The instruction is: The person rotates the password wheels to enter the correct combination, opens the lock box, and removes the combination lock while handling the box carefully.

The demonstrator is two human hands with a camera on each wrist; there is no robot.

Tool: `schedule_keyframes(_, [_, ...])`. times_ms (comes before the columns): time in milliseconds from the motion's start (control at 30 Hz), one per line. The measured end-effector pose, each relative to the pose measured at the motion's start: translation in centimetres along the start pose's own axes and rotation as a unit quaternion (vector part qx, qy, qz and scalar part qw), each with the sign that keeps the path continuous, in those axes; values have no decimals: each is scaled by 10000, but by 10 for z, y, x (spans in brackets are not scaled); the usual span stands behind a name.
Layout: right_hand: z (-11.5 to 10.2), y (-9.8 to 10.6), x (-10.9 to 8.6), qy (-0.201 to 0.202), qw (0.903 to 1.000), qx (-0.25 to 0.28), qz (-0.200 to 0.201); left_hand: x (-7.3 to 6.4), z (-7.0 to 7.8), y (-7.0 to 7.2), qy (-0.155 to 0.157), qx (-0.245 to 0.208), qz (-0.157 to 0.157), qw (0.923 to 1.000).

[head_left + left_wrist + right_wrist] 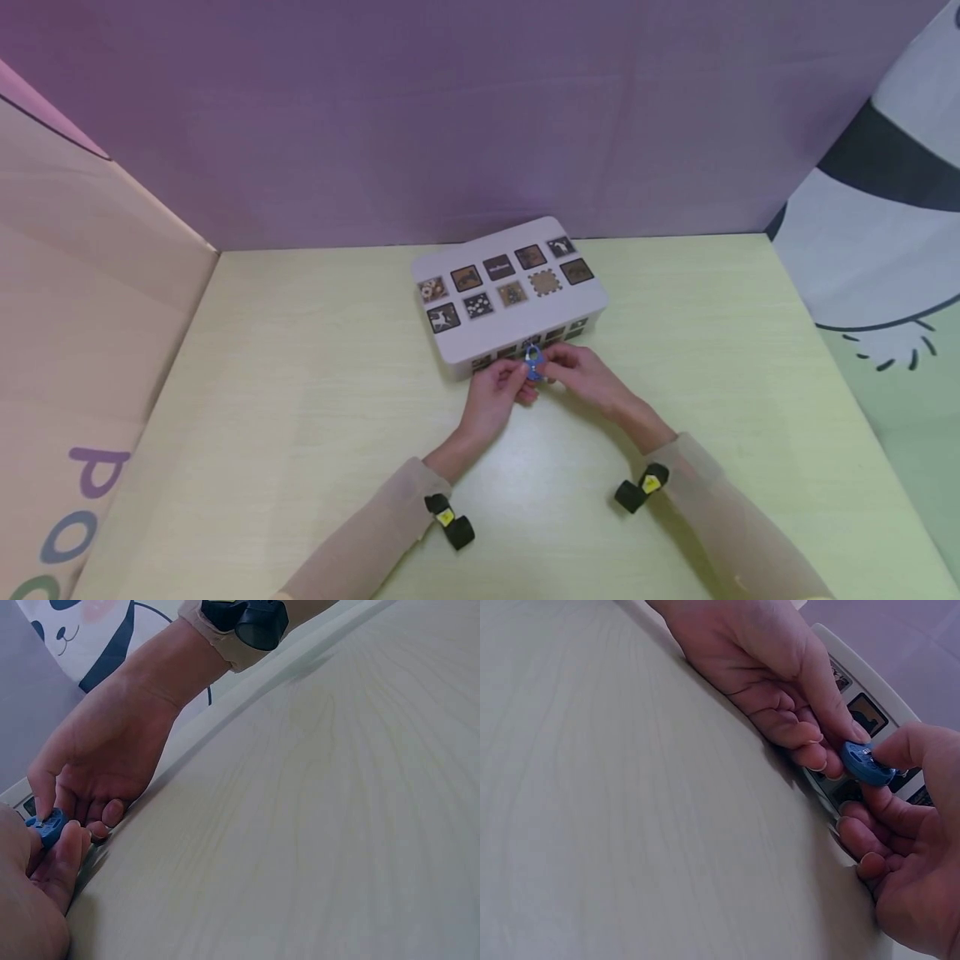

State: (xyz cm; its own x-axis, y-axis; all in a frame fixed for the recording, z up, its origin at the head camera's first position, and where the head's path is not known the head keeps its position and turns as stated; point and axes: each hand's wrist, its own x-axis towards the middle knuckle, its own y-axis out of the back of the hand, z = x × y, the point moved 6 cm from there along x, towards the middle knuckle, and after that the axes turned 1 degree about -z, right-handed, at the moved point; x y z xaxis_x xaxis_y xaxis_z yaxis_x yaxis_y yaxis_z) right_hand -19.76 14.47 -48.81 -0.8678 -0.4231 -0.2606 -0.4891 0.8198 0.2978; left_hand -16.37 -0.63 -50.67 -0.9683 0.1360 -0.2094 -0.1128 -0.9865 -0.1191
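Note:
A small blue padlock [534,363] with a loop at its top is held between the two hands, just in front of a white box [517,329] printed with small square pictures. My left hand [495,398] pinches one side of the padlock [868,764] between thumb and fingers. On the other side, my right hand [588,377] has thumb and forefinger on it, the thumb over small markings on its face. The other fingers of the right hand [922,855] curl loosely below. In the left wrist view the padlock [51,827] is partly covered by fingers.
The box stands tilted at an angle on a pale wooden table [300,400], near the purple back wall [420,125]. Printed side panels rise at left and right. Black wrist cameras [453,525] are strapped over both sleeves.

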Motion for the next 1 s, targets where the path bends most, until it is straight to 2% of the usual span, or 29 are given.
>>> schedule_keyframes(567, [1, 1, 1, 23, 9999, -161, 15, 0, 1, 0, 43, 35, -23, 10000])
schedule_keyframes(1000, [2, -1, 1, 42, 9999, 130, -54, -1, 2, 0, 79, 76, 23, 9999])
